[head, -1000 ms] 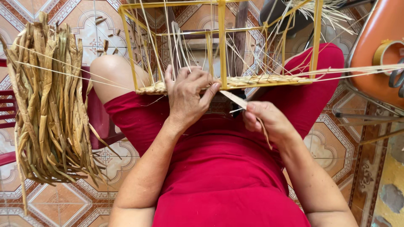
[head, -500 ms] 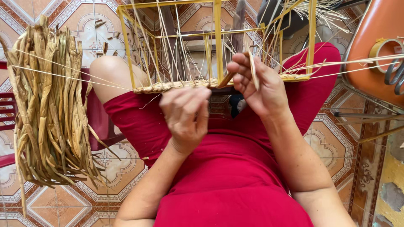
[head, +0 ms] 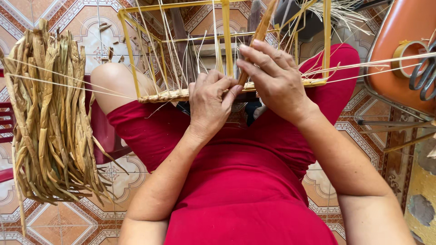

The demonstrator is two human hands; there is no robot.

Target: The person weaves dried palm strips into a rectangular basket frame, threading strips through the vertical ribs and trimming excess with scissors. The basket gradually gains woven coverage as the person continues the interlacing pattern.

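A yellow metal frame [head: 225,41] stands between my knees, strung with thin straw strands, and a woven straw band [head: 165,96] runs along its near bottom rail. My left hand [head: 211,103] pinches the weave at the middle of that rail. A flat dried strip [head: 260,34] rises from the weave up past the frame, and my right hand [head: 274,77] is closed on it just to the right of the left hand. The strip's lower end is hidden behind my fingers.
A thick bundle of dried leaf strips [head: 47,118] hangs at the left over a red stool [head: 7,124]. At the right an orange chair [head: 399,50] carries a tape roll [head: 405,56] and scissors [head: 424,75]. Patterned floor tiles [head: 68,222] lie beneath.
My right hand rose from my lap to the frame and now holds the strip upright. My left hand slid back onto the woven rail.
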